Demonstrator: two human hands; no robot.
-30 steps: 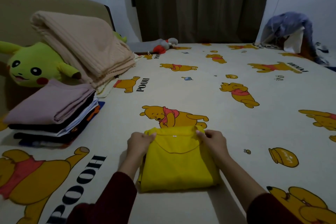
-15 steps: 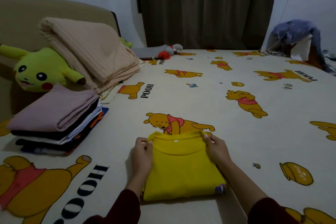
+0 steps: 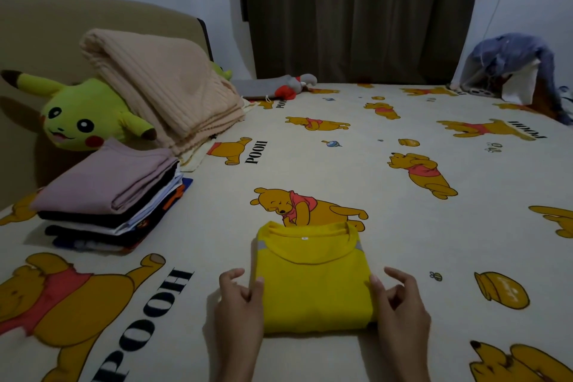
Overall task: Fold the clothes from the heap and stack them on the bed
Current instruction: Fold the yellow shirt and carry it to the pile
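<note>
— Shirt check: what's between your hands?

— Yellow shirt (image 3: 313,282), folded square, collar away from me, flat on the bed (image 3: 403,226).

— Grip?

— My left hand (image 3: 238,304) and right hand (image 3: 400,304) touch its side edges, fingers loosely bent, gripping nothing.

— Room?

— Bare sheet ahead; folded stack (image 3: 108,205) well off my left hand.

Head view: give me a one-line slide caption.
Both hands, left and right, flank a folded yellow shirt on the bed sheet, with the folded stack nearby.
</note>
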